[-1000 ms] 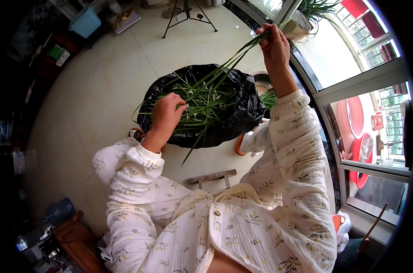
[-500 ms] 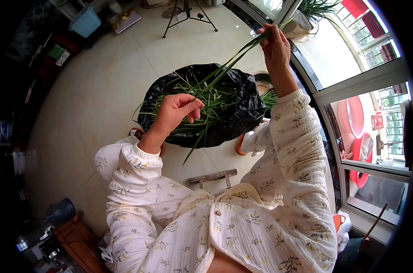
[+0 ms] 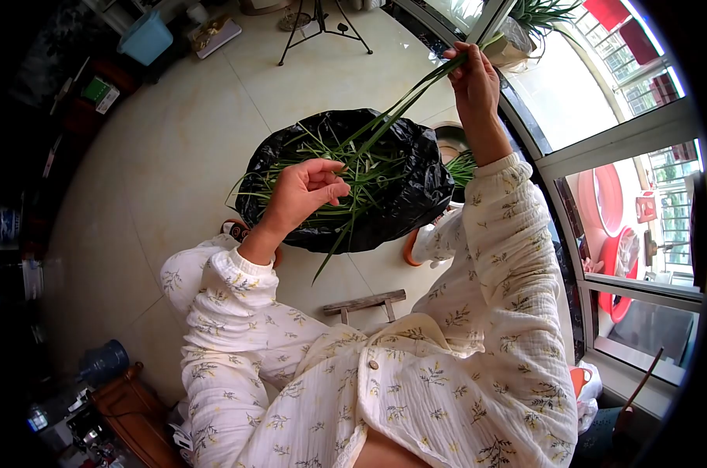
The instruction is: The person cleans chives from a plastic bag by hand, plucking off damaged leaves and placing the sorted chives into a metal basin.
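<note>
My right hand (image 3: 476, 82) is raised at the upper right, its fingers closed around a few long green chives (image 3: 417, 90). Their blades slope down and left over a black plastic bag (image 3: 425, 175). Over the bag's left part is my left hand (image 3: 300, 193), fingers curled in beside the lower ends of these blades. Whatever its fingertips hold is too small to make out. Many loose chives (image 3: 369, 175) lie tangled in the open bag, and some hang over its rim.
Right of the bag, a metal bowl (image 3: 449, 140) stands near another green bunch (image 3: 461, 168). A small wooden stool (image 3: 365, 303) is between my legs. Glass window panels (image 3: 626, 132) line the right side. A black metal stand (image 3: 320, 35) and a blue bin (image 3: 145, 37) are farther off.
My left hand's index finger and thumb have moved slightly apart. My right hand has shifted a little, still holding the chives.
</note>
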Demonstrator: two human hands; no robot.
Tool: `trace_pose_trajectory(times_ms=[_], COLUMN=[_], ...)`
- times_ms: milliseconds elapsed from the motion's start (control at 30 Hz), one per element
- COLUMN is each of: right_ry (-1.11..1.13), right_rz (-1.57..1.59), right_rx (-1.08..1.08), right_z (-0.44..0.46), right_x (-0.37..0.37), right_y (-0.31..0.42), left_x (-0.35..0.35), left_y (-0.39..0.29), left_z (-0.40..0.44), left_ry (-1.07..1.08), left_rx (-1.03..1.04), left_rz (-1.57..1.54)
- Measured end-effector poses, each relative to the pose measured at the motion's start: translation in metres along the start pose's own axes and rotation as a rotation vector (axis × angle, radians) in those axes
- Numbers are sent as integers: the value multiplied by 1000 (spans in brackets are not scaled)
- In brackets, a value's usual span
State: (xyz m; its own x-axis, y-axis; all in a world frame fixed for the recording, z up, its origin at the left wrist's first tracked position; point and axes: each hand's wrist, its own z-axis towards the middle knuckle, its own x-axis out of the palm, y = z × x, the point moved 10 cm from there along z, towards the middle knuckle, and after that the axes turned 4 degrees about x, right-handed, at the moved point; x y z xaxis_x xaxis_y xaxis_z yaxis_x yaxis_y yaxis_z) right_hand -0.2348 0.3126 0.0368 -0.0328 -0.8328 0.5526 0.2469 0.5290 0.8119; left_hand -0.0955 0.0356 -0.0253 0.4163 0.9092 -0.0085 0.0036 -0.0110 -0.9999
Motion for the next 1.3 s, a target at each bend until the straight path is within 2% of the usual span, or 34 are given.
trace_pose_trajectory(times_ms=[167, 267, 433, 533, 567, 667, 700, 800, 833, 933, 1033, 1133, 1267, 1300], right_ry=[-39, -87, -168, -128, -109, -100, -90, -64, -56, -40, -69, -82, -139, -165], right_rz=[-8, -11, 33, 61, 53, 72, 79, 99, 105, 122, 112, 115, 100, 117], right_rx=[2, -10, -26, -20, -20, 4, 16, 43, 49, 56, 53, 49, 25, 3], right_z=[-1, -2, -2, 1, 2, 0, -1, -1, -2, -2, -1, -1, -6, -6], right_x=[-3, -6, -18, -20, -20, -19, -18, -16, -15, -15, -21, -26, -37, -45], right_y=[-1, 0, 1, 2, 2, 0, -2, -5, -7, -9, -7, -5, 5, 11], left_x=[-4, -19, -50, -56, -56, -51, -46, -31, -29, -23, -16, -15, -22, -24], left_y=[-3, -6, 14, 21, 21, 18, 17, 23, 26, 38, 21, 22, 23, 27], left_z=[2, 1, -7, -2, 3, 3, 4, 9, 11, 15, 16, 14, 11, 10], left_ry=[-3, -196, -464, -429, -369, -365, -338, -235, -241, -190, -180, -186, -317, -343], left_rx=[44, 122, 85, -4, 39, 205, 210, 116, 145, 1, 45, 37, 46, 33], left_rz=[83, -175, -241, -13, 147, 587, 585, 545, 494, 219, 270, 196, -205, -211])
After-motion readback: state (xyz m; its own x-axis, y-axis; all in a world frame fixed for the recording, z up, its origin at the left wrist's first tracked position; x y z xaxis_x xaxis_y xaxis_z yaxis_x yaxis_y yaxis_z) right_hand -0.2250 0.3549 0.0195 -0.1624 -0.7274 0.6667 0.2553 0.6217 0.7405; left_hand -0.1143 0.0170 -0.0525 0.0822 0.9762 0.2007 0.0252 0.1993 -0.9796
